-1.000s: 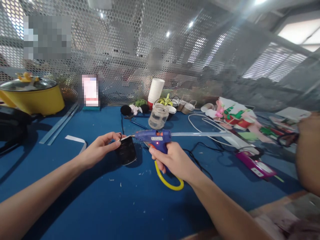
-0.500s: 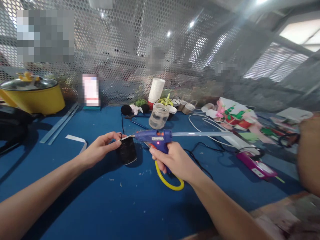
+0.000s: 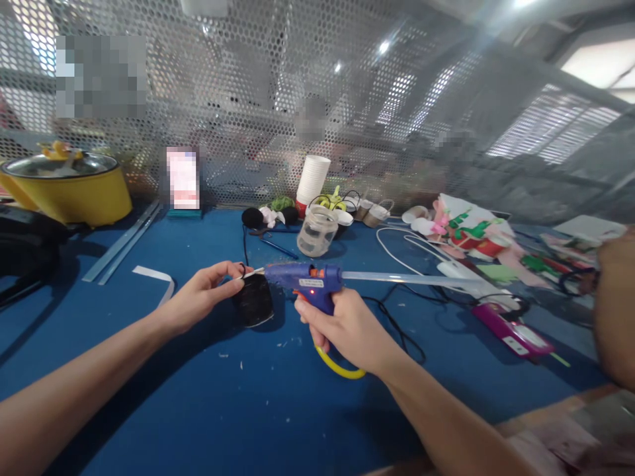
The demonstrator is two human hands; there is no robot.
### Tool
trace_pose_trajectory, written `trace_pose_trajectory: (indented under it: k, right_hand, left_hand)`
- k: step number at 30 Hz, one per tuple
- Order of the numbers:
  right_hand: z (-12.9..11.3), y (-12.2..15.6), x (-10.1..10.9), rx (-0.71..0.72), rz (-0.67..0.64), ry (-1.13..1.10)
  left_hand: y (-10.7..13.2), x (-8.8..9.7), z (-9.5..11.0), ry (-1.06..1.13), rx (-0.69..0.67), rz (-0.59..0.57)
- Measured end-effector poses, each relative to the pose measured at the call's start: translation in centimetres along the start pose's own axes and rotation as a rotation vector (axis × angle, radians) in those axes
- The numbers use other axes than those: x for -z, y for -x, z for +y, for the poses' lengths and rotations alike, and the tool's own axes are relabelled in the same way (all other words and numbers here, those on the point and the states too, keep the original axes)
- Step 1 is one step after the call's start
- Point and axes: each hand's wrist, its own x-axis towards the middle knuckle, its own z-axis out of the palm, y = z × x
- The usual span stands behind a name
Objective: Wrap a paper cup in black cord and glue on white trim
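My left hand [image 3: 215, 285] pinches the upper rim of a small black cup [image 3: 254, 303] that looks wrapped in black yarn. A black strand runs up from it toward a black yarn ball [image 3: 252, 218]. In my right hand [image 3: 350, 324] is a blue hot glue gun [image 3: 300, 274], its red light lit. My fingers wrap its handle near the orange trigger. The nozzle points left at the cup's rim; whether it touches I cannot tell. A long clear glue stick [image 3: 397, 278] sticks out of the gun's rear. Below the handle hangs a yellow loop [image 3: 342, 370].
Beyond the gun stand a clear plastic jar [image 3: 317, 231] and stacked white paper cups [image 3: 314, 178]. A purple power strip [image 3: 513, 330] and cables lie right. A white strip [image 3: 153, 274], a lit phone [image 3: 183, 178] and a yellow pot [image 3: 74, 195] are left. Another person's arm [image 3: 615, 304] shows at far right.
The glue gun's rear end and the glue stick have dipped slightly, with the nozzle staying at the cup's rim. My left hand keeps its pinch. The view has shifted a little.
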Motion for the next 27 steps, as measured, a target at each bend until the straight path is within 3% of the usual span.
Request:
trace_pose_trajectory:
  k: [13, 27]
  right_hand:
    - [-0.2, 0.2, -1.0, -0.056, -0.005, 0.002]
    - [0.2, -0.7, 0.9, -0.028, 0.001, -0.031]
  left_hand:
    - [0.1, -0.2, 0.1, -0.039, -0.017, 0.004]
    - [-0.1, 0.3, -0.1, 0.011, -0.022, -0.031]
